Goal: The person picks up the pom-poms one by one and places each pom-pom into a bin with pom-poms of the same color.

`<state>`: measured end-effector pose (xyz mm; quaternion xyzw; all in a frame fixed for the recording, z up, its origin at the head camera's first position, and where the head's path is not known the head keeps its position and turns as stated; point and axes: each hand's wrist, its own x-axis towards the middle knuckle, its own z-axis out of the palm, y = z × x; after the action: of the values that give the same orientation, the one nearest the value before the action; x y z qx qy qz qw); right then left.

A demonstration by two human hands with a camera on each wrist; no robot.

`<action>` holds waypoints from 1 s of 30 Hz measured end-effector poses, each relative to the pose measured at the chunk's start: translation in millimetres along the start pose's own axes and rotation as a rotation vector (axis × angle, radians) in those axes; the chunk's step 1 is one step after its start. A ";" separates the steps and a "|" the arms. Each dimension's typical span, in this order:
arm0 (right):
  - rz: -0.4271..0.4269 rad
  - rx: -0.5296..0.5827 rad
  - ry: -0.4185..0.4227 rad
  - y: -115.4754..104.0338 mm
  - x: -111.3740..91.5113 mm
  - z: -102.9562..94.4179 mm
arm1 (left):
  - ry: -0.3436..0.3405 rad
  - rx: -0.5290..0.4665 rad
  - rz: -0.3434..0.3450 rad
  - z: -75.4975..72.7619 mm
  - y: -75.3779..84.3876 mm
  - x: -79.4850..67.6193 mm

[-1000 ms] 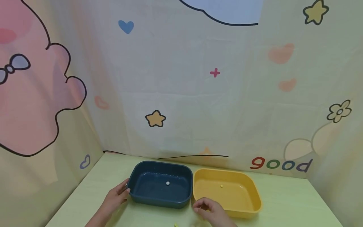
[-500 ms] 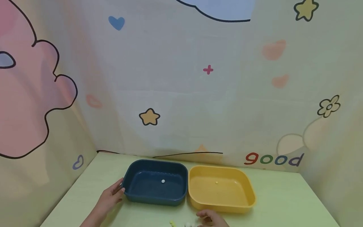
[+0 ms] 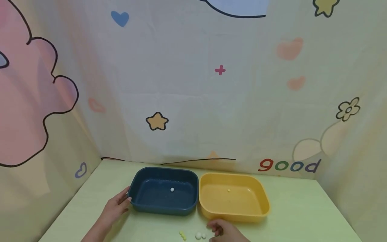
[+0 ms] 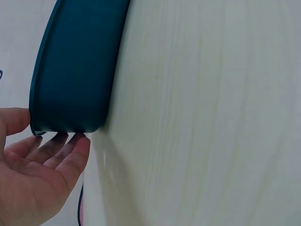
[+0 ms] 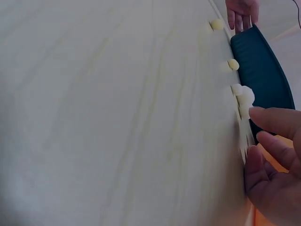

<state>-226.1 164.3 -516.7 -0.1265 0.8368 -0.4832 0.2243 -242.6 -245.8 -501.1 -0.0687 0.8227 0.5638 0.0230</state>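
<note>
My left hand (image 3: 113, 207) holds the left end of a dark blue plastic bin (image 3: 164, 211). In the left wrist view the thumb (image 4: 16, 120) lies at the rim and the other fingertips touch the outer end wall. My right hand (image 3: 226, 231), fingers loosely bent and apart, is low over the table in front of the yellow bin (image 3: 234, 217). Just left of it lie small white balls (image 3: 198, 235); in the right wrist view a fingertip (image 5: 256, 113) overlaps the white cluster (image 5: 246, 96). Small yellow balls (image 3: 182, 235) lie further left.
One white ball (image 3: 172, 190) lies inside the blue bin, and a tiny yellow ball (image 3: 228, 190) inside the yellow bin. The bins stand side by side. A printed curtain (image 3: 181, 84) hangs behind the pale green table (image 3: 302, 215).
My right hand has drawn back from the yellow bin's near-left corner toward the table's front, uncovering the white balls. The left hand stays at the blue bin. The head view has shifted slightly.
</note>
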 end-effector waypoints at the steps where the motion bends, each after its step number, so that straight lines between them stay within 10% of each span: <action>1: 0.017 -0.010 0.000 -2.8 0.8 0.9 | 0.000 0.002 0.002 -0.7 0.0 -0.1; 20: -0.079 -0.231 0.082 -8.8 5.7 16.6 | -0.014 0.021 -0.004 -1.6 1.5 -0.4; 30: -0.017 -0.008 0.012 -3.6 -3.5 11.4 | -0.009 0.004 -0.002 0.1 1.6 -0.2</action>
<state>-217.4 155.5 -517.6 -0.1313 0.8391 -0.4824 0.2146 -242.7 -245.1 -499.6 -0.0673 0.8238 0.5622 0.0274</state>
